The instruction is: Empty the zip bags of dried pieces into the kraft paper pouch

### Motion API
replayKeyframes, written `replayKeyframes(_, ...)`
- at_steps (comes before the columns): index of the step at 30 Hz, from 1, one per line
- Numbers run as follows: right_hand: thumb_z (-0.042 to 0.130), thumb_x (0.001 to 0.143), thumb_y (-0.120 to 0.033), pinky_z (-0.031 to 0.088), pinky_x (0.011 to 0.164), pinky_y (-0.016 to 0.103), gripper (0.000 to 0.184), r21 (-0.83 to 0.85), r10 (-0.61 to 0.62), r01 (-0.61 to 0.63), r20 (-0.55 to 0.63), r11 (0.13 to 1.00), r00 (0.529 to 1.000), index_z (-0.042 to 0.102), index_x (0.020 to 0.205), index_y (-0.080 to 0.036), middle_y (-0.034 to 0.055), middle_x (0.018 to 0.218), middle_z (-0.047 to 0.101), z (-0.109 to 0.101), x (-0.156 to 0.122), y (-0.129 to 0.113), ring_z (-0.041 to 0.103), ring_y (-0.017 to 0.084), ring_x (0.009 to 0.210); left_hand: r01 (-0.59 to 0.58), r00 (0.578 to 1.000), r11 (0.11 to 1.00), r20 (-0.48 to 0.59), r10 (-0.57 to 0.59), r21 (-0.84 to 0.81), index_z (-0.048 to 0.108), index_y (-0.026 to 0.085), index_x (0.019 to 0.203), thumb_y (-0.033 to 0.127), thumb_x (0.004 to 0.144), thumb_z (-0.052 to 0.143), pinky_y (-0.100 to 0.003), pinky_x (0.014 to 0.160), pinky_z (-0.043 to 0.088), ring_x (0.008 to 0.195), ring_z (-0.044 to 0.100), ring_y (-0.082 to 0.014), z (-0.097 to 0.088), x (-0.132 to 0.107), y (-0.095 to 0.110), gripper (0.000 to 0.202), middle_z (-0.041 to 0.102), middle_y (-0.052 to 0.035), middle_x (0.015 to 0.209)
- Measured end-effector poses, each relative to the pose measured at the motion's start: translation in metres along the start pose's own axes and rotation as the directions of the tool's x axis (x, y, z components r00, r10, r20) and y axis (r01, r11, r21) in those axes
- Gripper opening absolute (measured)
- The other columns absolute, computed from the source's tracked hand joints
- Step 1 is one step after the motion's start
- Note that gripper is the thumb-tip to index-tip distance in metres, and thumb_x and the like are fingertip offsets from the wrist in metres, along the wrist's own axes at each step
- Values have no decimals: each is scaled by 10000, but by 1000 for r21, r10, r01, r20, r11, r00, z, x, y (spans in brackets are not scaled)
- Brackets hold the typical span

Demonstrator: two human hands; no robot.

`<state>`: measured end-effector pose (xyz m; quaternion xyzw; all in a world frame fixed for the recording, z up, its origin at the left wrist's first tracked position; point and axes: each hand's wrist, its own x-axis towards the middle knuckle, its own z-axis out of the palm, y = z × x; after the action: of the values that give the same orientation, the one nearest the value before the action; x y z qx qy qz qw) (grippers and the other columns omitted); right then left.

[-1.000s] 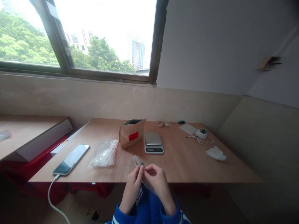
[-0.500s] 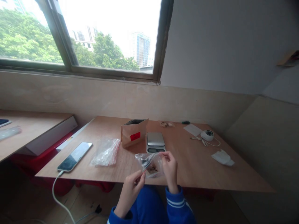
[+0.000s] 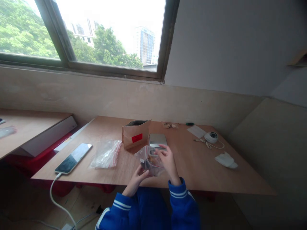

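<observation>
A clear plastic zip bag [image 3: 157, 171] with small brown pieces inside is held over the table's front edge, its mouth spread apart. My left hand [image 3: 137, 179] grips the bag at its lower left side, thumb in front. A small pale label shows near those fingers. At the bag's mouth is my right hand [image 3: 169, 161], fingers stretched out and apart; whether the fingertips touch the plastic I cannot tell. Just behind the bag sits a small kitchen scale [image 3: 158, 140], its display hidden. To its left stands an open brown paper pouch [image 3: 129, 137] with a red label.
Flat clear zip bags [image 3: 105, 155] and a phone [image 3: 73, 158] on a white cable lie to the left on the table [image 3: 192, 166]. Farther back rests a small bag of pieces [image 3: 170, 126]. A white dome camera [image 3: 211, 137] and a crumpled tissue [image 3: 226, 159] are on the right.
The zip bag's mouth has spread wider, and the bag now covers the scale's display. My right hand has gone from pinching the bag's edge to reaching across its mouth. The view has shifted slightly.
</observation>
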<state>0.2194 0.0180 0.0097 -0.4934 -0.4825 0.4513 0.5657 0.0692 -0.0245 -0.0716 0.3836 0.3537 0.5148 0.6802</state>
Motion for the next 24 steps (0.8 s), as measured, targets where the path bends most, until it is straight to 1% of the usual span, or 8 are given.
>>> replayKeyframes(3, 689, 735, -316, 530, 695, 318, 295, -285, -245, 210, -93, 935, 965, 583, 981, -194, 77, 947, 662, 1, -1, -9, 638, 196, 792, -11, 998, 998, -68, 15, 58, 626, 141, 1064, 413, 687, 747, -366, 769, 539, 958, 639, -273, -1, 17, 2, 481, 674, -126, 1088)
replayKeyframes(4, 669, 749, -275, 523, 722, 318, 230, -364, -327, 275, -89, 890, 941, 598, 954, -198, 77, 976, 646, 1, -1, -13, 627, 193, 816, -32, 995, 997, -90, 38, 71, 629, 141, 1045, 406, 670, 760, -354, 753, 540, 935, 646, -263, -2, 23, 2, 477, 683, -118, 1069)
replayKeyframes(6, 595, 804, -221, 515, 746, 305, 99, -420, -410, 378, 15, 825, 912, 614, 898, -200, 62, 942, 637, 1, -1, -18, 618, 180, 816, -74, 989, 994, -119, 84, 84, 636, 141, 1014, 401, 647, 774, -342, 754, 540, 928, 649, -252, -7, 34, 0, 469, 692, -106, 1044)
replayKeyframes(9, 513, 847, -166, 515, 748, 288, 127, -397, -355, 433, 257, 809, 899, 636, 847, -198, 42, 870, 659, 1, 5, -17, 634, 169, 801, -112, 980, 987, -148, 129, 116, 655, 139, 951, 418, 636, 772, -343, 761, 541, 902, 653, -243, -14, 44, -7, 438, 706, -87, 969)
replayKeyframes(11, 529, 840, -157, 512, 762, 296, 134, -419, -274, 416, 359, 807, 892, 657, 851, -195, 43, 881, 681, 4, 12, -11, 643, 176, 818, -109, 976, 981, -169, 135, 158, 666, 130, 884, 444, 627, 768, -347, 738, 542, 831, 659, -234, -17, 45, -11, 419, 709, -73, 870)
replayKeyframes(16, 646, 790, -213, 502, 779, 303, 175, -398, -145, 365, 485, 841, 863, 680, 961, -193, 55, 973, 695, 17, 24, 3, 643, 188, 854, -107, 967, 972, -206, 151, 211, 674, 126, 837, 526, 637, 729, -392, 753, 542, 787, 656, -239, -21, 44, -15, 451, 700, -63, 789)
replayKeyframes(21, 650, 776, -209, 506, 730, 304, 79, -352, -102, 328, 531, 876, 841, 707, 828, -192, 35, 829, 718, 27, 28, 8, 655, 192, 764, -105, 960, 974, -235, 152, 202, 666, 126, 776, 574, 590, 740, -437, 783, 535, 808, 651, -253, -22, 44, -17, 490, 695, -73, 782)
replayKeyframes(24, 638, 785, -228, 519, 725, 318, 108, -322, -44, 254, 539, 912, 841, 715, 845, -183, 54, 853, 726, 26, 31, 6, 671, 205, 766, -108, 962, 976, -228, 150, 187, 665, 125, 844, 546, 600, 748, -440, 782, 535, 820, 650, -252, -22, 44, -16, 494, 692, -69, 800)
